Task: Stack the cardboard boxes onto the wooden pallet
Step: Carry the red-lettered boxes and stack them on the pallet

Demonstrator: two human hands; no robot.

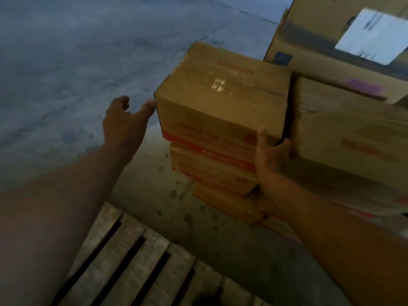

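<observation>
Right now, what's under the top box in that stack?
A second box with red print, then a third box below it. The right hand, gripping the top box at its corner, covers their right ends; what the third rests on is unclear.

Left hand (123, 120), right hand (270, 160) seemingly bare; forearms (66, 206) too.

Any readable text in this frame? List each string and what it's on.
"...ATION CLEAN...": red print on the top box front, only partly legible.
White code on the red band beneath it: blurred.
Red word on the top box lid: blurred.
Red word on the right box: blurred.
White label on the big box: unreadable.
</observation>
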